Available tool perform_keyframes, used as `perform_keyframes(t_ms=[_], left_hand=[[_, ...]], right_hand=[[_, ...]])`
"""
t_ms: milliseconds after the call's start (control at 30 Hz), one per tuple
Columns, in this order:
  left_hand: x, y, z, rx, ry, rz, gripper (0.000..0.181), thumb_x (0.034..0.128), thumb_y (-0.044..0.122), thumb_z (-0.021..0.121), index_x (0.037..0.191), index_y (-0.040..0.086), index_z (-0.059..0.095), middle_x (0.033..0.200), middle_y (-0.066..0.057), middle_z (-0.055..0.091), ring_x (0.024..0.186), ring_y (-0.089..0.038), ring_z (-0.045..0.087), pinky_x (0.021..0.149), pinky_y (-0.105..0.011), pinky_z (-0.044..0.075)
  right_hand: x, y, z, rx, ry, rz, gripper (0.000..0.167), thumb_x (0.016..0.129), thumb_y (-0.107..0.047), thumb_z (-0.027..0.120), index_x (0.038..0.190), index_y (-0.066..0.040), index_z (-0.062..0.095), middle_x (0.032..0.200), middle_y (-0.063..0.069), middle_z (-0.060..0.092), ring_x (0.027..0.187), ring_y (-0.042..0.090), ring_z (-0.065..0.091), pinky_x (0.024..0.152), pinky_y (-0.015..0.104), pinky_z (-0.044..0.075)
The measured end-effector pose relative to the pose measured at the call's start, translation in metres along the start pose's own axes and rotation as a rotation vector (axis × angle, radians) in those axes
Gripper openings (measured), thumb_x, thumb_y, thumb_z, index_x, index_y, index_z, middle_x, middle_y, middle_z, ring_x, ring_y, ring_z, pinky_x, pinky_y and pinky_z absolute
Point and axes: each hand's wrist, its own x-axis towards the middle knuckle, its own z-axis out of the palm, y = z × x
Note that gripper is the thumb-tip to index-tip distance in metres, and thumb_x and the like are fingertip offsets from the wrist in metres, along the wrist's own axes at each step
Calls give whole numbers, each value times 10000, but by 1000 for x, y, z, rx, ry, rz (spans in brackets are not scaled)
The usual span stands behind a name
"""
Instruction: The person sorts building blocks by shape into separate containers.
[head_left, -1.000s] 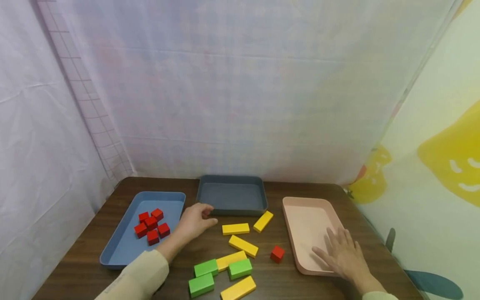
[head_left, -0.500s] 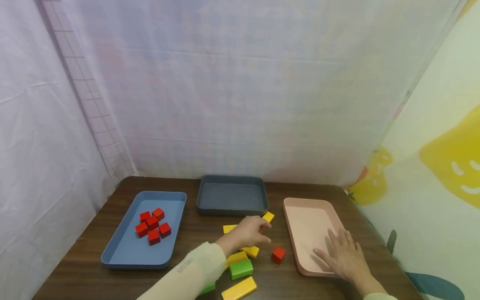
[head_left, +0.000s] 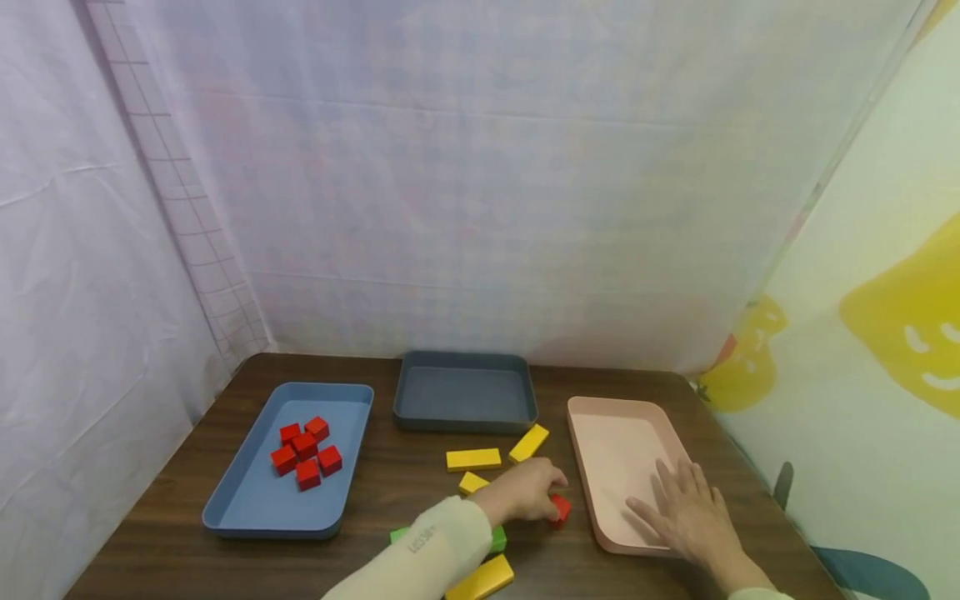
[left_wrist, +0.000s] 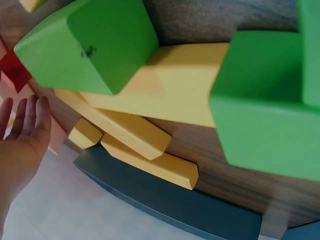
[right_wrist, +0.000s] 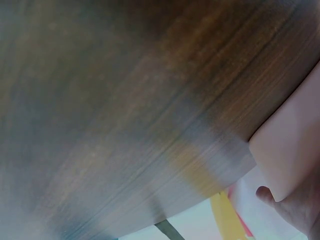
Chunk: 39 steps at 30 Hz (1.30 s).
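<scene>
My left hand (head_left: pixel 525 490) reaches over the middle of the table, with its fingers at a red cube (head_left: pixel 559 510) and partly covering it. In the left wrist view the fingers (left_wrist: pixel 31 117) look loosely extended, close to the red cube (left_wrist: pixel 16 70). My right hand (head_left: pixel 693 517) lies spread over the near right part of the pink tray (head_left: pixel 618 433), fingers straight. Under and around the left forearm are yellow blocks (head_left: pixel 472 460) and green blocks (left_wrist: pixel 265 100), some hidden by the sleeve.
At the left stands a blue tray (head_left: pixel 258 500) with several red cubes (head_left: pixel 304 446) in it. A dark grey tray (head_left: pixel 465 393) sits at the back centre. Curtains hang behind the brown wooden table (head_left: pixel 180 533) and at its left.
My left hand has moved right from beside the blue tray, across the yellow blocks, to the lone red cube. The right hand has stayed at the pink tray.
</scene>
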Motion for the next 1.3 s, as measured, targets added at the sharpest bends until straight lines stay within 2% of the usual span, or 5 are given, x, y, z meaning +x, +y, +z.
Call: perform_keyframes(t_ms=[233,467,767,967,1300], left_hand=[[-1,0,8,102,-2,2,317,756,131,821,1063,138,744,932,61,653,874,-53,557,820,-191,444],[-5,0,-4,-7,38,-46,235,783,190,834,986,122,738,850,63,620,739,-46,509,688,-185,441],[-12,-10,-26,-49,126,-15,184,802,247,809,911,113,746,724,103,605,684,-72,504,672,-196,421],[-25,-26,-45,-125,144,-64,227,829,252,814,963,80,751,779,74,643,676,-62,526,638,-195,453],[-62,-72,-80,-231,235,-177,294,861,249,772,1078,55,733,893,12,656,790,-132,558,739,-329,487]], right_hand=[[-1,0,1,1,3,-4,944,933,-688,466,1509,48,326,1519,421,141,1391,601,76,1023,782,75],[0,2,2,10,-15,4,953,932,-690,465,1515,47,309,1523,421,126,1393,602,58,1019,787,61],[0,3,3,-12,0,-2,956,928,-697,463,1507,51,326,1517,424,141,1387,605,86,1019,787,80],[0,3,3,-11,2,-7,950,933,-690,462,1509,52,321,1517,426,139,1385,605,94,1014,791,82],[1,1,2,0,0,-6,940,938,-686,456,1511,48,323,1524,418,127,1397,596,68,1014,792,72]])
